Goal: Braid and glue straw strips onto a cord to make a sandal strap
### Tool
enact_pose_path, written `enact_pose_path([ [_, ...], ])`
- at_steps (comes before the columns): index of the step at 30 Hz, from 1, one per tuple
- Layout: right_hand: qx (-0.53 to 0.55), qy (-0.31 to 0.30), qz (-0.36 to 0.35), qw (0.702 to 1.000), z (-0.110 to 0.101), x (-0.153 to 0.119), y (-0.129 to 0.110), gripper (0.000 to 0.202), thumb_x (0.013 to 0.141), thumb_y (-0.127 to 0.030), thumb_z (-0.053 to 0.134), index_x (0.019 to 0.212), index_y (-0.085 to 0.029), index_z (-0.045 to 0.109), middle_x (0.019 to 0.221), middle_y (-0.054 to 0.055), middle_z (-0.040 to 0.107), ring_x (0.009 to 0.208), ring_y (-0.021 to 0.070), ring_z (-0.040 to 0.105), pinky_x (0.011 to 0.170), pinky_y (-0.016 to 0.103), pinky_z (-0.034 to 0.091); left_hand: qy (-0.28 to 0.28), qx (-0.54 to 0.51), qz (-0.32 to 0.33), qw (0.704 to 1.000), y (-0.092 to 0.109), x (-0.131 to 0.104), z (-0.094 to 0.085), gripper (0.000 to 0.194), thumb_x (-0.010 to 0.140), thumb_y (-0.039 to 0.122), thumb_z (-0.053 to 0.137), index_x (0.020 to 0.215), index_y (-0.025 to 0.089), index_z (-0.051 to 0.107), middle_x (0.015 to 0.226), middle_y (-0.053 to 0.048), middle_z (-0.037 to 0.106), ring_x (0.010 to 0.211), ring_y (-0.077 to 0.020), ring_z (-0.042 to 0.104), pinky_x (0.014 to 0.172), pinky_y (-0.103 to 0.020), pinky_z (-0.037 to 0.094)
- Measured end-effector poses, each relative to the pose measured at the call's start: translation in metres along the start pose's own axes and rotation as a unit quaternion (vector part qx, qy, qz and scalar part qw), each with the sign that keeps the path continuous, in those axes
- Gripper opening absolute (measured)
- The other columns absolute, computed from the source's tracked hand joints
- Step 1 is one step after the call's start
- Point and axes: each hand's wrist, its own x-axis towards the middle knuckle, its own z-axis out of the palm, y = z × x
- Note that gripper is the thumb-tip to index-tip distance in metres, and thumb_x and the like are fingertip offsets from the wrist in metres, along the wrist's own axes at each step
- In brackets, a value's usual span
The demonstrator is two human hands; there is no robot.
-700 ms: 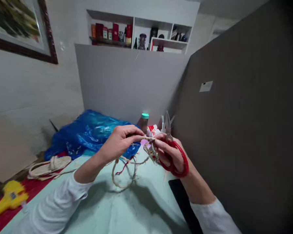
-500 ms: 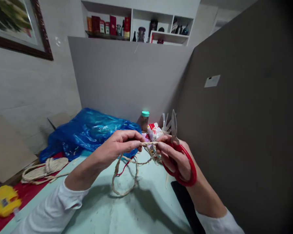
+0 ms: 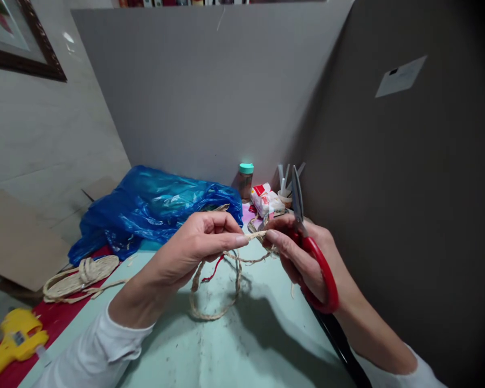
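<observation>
While left hand (image 3: 194, 245) and right hand (image 3: 307, 258) pinch braided cord (image 3: 254, 235), right also grips red scissors (image 3: 321, 269); partition (image 3: 408, 188) just beside, table (image 3: 234, 350) open.

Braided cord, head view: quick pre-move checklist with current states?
1. Left hand pinches the braided cord: ok.
2. Right hand fingertips on the cord's other side: ok.
3. Red scissors hooked on the right hand, blades pointing up, away from the cord: ok.
4. Blades closed: cannot tell.
5. Cord's loop hangs down to the green table, free of the blue bag: ok.
6. Red strand tangled in the loop or not: cannot tell.
</observation>
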Motion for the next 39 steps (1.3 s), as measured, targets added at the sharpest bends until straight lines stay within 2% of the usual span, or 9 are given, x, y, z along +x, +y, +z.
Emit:
enact_pose_path([
  [3,-0.052,0.029,-0.035,0.998,-0.001,0.0,0.005,0.02,0.09,-0.038,0.062,0.094,-0.019,0.063,0.049,-0.007,0.048,0.035,0.0079,0.047,0.037,0.019,0.037,0.005,-0.034,-0.003,0.999,-0.002,0.001,-0.002,0.021,0.077,0.027,0.074,0.071,0.014,0.059,0.053,0.008,0.035,0.046,-0.0023,0.024,0.042,-0.017,0.015],
  [8,-0.096,0.025,-0.079,0.992,-0.004,0.0,0.009,0.015,0.091,-0.034,0.061,0.088,-0.019,0.063,0.051,-0.007,0.048,0.036,0.0067,0.047,0.037,0.018,0.038,-0.001,-0.055,0.005,0.998,-0.001,0.0,-0.004,0.014,0.078,0.026,0.071,0.078,0.013,0.065,0.057,0.007,0.038,0.049,-0.0029,0.025,0.045,-0.018,0.018],
  [13,-0.074,0.014,-0.095,0.993,-0.001,-0.005,0.004,0.013,0.092,-0.031,0.06,0.086,-0.019,0.062,0.057,-0.006,0.052,0.037,0.0042,0.043,0.04,0.018,0.04,0.049,0.083,0.082,0.992,-0.001,0.001,0.003,0.017,0.075,0.031,0.074,0.074,0.014,0.07,0.067,0.002,0.055,0.059,-0.0074,0.042,0.053,-0.021,0.029],
  [17,-0.091,0.02,-0.115,0.989,0.0,-0.007,0.002,0.011,0.092,-0.028,0.06,0.087,-0.019,0.063,0.066,-0.004,0.059,0.039,0.0038,0.044,0.044,0.02,0.042,0.071,0.164,0.114,0.977,-0.003,0.002,0.008,0.019,0.081,0.03,0.067,0.072,0.014,0.071,0.067,0.0,0.059,0.063,-0.0102,0.045,0.057,-0.024,0.032],
  [20,-0.111,0.027,-0.112,0.987,-0.001,-0.005,0.004,0.01,0.091,-0.027,0.06,0.087,-0.019,0.063,0.063,-0.004,0.057,0.04,0.0045,0.043,0.044,0.02,0.04,0.075,0.197,0.129,0.969,-0.003,0.001,0.006,0.018,0.084,0.027,0.061,0.077,0.014,0.072,0.072,-0.001,0.064,0.065,-0.0113,0.048,0.058,-0.024,0.034],
  [26,-0.1,0.072,-0.093,0.988,-0.008,-0.001,0.008,0.012,0.09,-0.031,0.062,0.087,-0.02,0.064,0.061,-0.004,0.057,0.043,0.0067,0.043,0.045,0.021,0.039,0.05,0.188,0.111,0.975,0.001,-0.001,-0.001,0.016,0.086,0.028,0.059,0.088,0.017,0.071,0.082,-0.001,0.066,0.073,-0.0129,0.053,0.064,-0.024,0.039],
  [33,-0.115,0.063,-0.088,0.987,-0.01,-0.001,0.005,0.015,0.091,-0.035,0.059,0.089,-0.02,0.063,0.059,-0.002,0.056,0.045,0.0099,0.046,0.045,0.023,0.039,0.015,0.097,0.065,0.993,0.01,-0.009,-0.007,0.012,0.082,0.025,0.065,0.086,0.016,0.072,0.075,-0.001,0.061,0.069,-0.0102,0.051,0.061,-0.021,0.038],
  [36,-0.16,0.039,-0.127,0.978,-0.01,-0.001,0.003,0.015,0.092,-0.033,0.058,0.088,-0.019,0.062,0.061,-0.001,0.057,0.05,0.0123,0.052,0.048,0.024,0.041,0.003,0.06,0.037,0.997,0.014,-0.012,-0.009,0.012,0.081,0.022,0.064,0.085,0.014,0.072,0.068,-0.001,0.061,0.063,-0.0094,0.051,0.056,-0.02,0.036],
  [39,-0.239,0.012,-0.193,0.952,-0.011,0.0,0.004,0.012,0.092,-0.028,0.056,0.088,-0.018,0.061,0.067,0.001,0.058,0.054,0.0129,0.053,0.052,0.025,0.042,-0.007,0.019,0.009,1.0,0.015,-0.011,-0.01,0.014,0.08,0.025,0.066,0.079,0.012,0.07,0.062,-0.001,0.06,0.051,-0.0061,0.044,0.048,-0.018,0.029],
])
